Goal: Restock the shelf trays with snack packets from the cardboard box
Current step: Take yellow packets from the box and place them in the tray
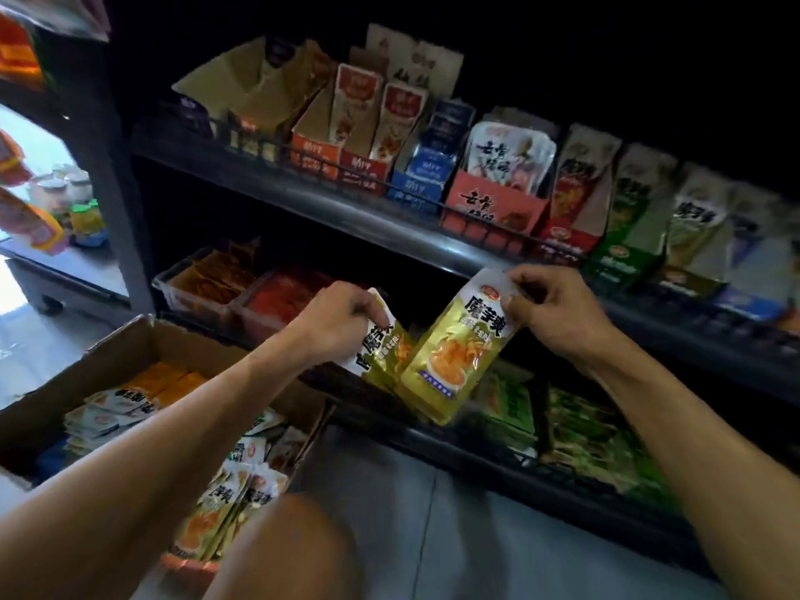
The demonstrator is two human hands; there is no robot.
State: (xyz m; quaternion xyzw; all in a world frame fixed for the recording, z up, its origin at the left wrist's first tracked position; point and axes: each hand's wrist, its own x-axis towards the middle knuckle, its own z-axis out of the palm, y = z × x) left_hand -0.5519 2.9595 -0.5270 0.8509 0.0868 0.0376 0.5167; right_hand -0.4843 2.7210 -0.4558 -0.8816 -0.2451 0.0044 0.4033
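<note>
Gold konjac packet [450,352] hangs below my right hand [558,313], fingers pinching its white top edge, long axis running down-left toward the lower shelf tray [433,430]; my left hand [342,318] grips a second packet [383,344] alongside.

Dark shelf unit [303,197] above a grey floor [454,513].
Top shelf carries upright packet boxes [489,210]; lower shelf holds trays [203,292]; a cardboard box [108,361] sits on the floor.

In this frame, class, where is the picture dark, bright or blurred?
Head view: the shelf back is near black; daylight washes out the left edge; the right-hand packets smear; the shelves bow from the wide lens; the gold packet is sharpest.
</note>
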